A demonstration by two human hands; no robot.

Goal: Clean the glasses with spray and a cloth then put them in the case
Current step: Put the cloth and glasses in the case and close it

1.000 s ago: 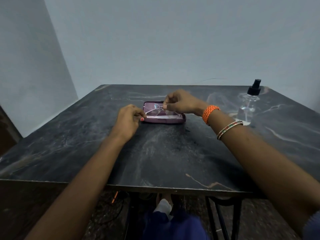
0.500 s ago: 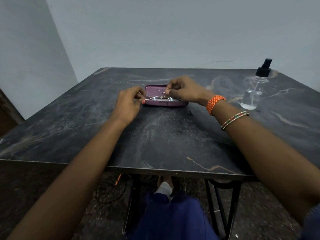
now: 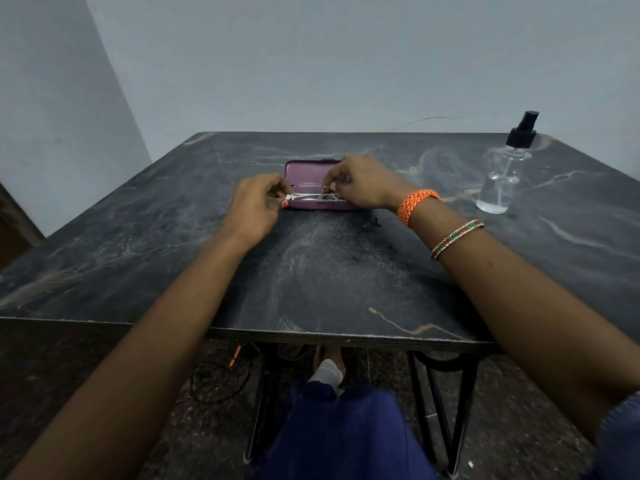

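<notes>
Glasses (image 3: pixel 313 192) lower than a second ago: then they were held up over the case (image 3: pixel 313 174), lenses tilted toward the camera; now they lie along the case's near edge, apparently in or on the open tray, exact contact unclear. Both hands have sunk with them. Camera has tipped, so the worktop (image 3: pixel 329 271) sits lower in view; case and bottle (image 3: pixel 504 174) hold the same places on it.

Left hand (image 3: pixel 256 206): fingers curled, thumb and fingertips pinching the left end of the frame. One nail painted pink-red.

Right hand (image 3: pixel 360 183): fingers curled, pinching the frame at its right end, just right of the bridge; it hides the right lens and the case's right part.

Glasses: thin pale metal wire rim, clear rounded-rectangular lenses, slender temples.

Case: purple, hard-looking shell, rounded corners, lid tilted back, matte.

Right wrist: woven orange band (image 3: pixel 417 206), then a thin beaded bangle (image 3: pixel 457 239) in red, green and white.

Bottle: clear plastic, cylindrical, little liquid at the bottom, dip tube visible, black pump top. Stands upright at the far right, well apart from the case.

Worktop: dark marble-pattern slab, grey and tan veining, dusty scuffs in the middle, chipped pale front edge, black metal legs below.
</notes>
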